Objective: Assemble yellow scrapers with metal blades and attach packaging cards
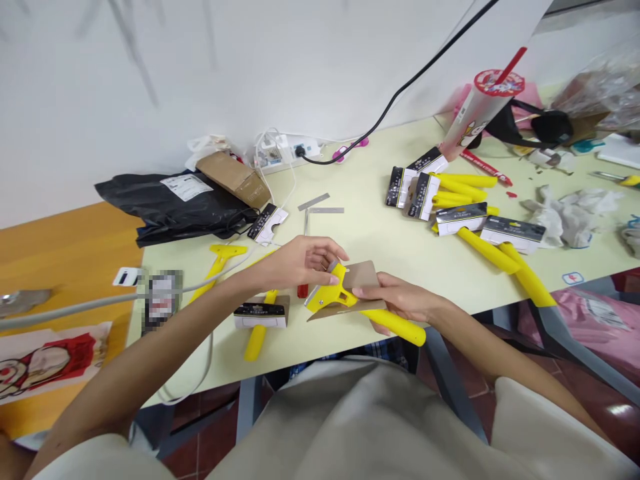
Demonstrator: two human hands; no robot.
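A yellow scraper (pixel 395 325) with a metal blade edge is held over the table's near side, its handle pointing right. My left hand (pixel 303 262) closes on the scraper's head, thumb on top and fingers curled behind it. An unfolded brown cardboard header card (pixel 364 275) lies around the scraper's neck. My right hand (pixel 405 298) pinches this card with the thumb on top; its other fingers are partly hidden beneath. Just beyond the left hand lies a screwdriver with a red handle (pixel 303 291). Two thin metal blades (pixel 327 210) rest past its tip.
Several carded yellow scrapers (pixel 465 190) are piled at right, near a tall cup (pixel 477 110). Another carded scraper (pixel 257 340) and an uncarded one (pixel 220 261) lie left. A black plastic bag (pixel 150 200), a power strip (pixel 285 152) and cables (pixel 370 127) line the back.
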